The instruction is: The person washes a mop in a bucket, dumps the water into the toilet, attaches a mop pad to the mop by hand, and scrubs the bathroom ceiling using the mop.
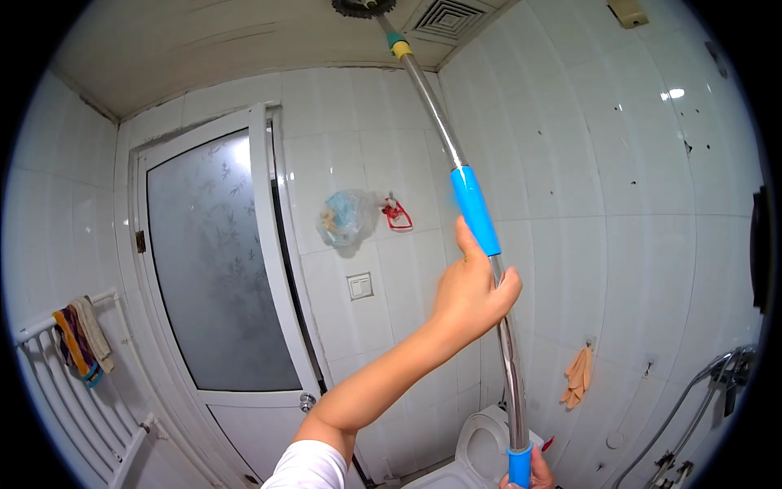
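A long-handled brush runs up through the middle of the view, its metal pole [434, 110] leaning to the upper left. Its round dark-bristled head [364, 6] is at the ceiling, partly cut off by the top edge. My left hand [476, 289] is closed around the pole just below the upper blue grip [474, 210], with the thumb pointing up along it. Low in the view, my right hand [538, 471] is wrapped around the lower blue grip [519, 466]; part of that hand is out of frame.
A ceiling vent [448, 18] is right of the brush head. The frosted-glass door [224, 261] stands at left, near a towel rack [77, 391]. A plastic bag [346, 218] hangs on the wall. Below are a toilet [482, 444], hanging gloves [577, 377] and a shower hose [680, 416].
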Action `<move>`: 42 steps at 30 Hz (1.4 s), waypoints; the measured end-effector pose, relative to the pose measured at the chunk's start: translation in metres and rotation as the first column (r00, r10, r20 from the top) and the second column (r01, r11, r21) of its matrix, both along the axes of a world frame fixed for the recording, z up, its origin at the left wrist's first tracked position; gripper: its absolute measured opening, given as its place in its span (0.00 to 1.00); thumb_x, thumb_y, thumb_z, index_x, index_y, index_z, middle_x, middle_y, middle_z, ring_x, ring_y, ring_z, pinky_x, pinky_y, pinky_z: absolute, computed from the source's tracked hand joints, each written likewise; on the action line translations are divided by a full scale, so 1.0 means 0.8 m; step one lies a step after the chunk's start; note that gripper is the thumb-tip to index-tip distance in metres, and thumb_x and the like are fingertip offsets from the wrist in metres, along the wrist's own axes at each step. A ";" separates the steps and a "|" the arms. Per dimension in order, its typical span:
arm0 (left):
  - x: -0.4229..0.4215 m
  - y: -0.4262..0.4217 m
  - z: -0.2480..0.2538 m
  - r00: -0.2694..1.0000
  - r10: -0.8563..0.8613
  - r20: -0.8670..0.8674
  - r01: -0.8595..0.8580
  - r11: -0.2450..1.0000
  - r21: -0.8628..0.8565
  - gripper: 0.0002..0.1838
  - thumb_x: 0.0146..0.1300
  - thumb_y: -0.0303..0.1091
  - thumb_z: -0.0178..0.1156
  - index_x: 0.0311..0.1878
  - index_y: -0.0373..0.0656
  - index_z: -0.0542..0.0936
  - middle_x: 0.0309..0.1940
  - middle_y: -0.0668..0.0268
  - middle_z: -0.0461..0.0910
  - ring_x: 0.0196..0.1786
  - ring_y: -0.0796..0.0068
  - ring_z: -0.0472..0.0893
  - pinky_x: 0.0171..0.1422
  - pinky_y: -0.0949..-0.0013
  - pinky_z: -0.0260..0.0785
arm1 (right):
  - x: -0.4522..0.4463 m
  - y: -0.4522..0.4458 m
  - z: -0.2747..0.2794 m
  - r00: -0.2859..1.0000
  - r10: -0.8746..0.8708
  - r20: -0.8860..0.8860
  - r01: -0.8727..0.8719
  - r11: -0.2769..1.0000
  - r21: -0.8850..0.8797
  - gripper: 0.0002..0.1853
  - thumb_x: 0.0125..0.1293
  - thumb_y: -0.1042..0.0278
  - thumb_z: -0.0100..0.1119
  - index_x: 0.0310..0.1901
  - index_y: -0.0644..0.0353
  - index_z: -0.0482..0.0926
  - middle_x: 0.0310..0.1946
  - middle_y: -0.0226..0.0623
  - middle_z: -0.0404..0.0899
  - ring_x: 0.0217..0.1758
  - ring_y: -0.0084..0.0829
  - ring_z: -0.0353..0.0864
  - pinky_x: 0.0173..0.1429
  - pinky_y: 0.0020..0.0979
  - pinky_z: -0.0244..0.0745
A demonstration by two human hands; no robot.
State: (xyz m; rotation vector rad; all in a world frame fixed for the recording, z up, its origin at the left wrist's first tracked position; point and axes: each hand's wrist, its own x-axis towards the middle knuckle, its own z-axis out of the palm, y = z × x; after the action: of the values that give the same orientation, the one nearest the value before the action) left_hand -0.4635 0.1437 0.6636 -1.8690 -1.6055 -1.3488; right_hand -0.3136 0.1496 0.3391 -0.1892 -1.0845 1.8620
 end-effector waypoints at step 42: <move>-0.081 -0.123 0.000 0.994 0.056 0.093 -0.051 0.997 -0.060 0.40 0.55 0.35 0.55 0.60 0.25 0.42 0.16 0.65 0.65 0.18 0.71 0.71 0.22 0.67 0.62 | -0.082 -0.085 0.023 0.902 -0.431 -0.030 0.328 0.638 0.696 0.26 0.50 0.76 0.66 0.53 0.67 0.72 0.23 0.25 0.73 0.21 0.16 0.66 0.24 0.22 0.64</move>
State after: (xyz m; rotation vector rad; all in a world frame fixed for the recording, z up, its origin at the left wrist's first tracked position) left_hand -0.5285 0.0449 0.6633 -1.8050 -1.7455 -1.4024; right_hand -0.3795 0.0818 0.3578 -0.0979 -1.6275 0.9761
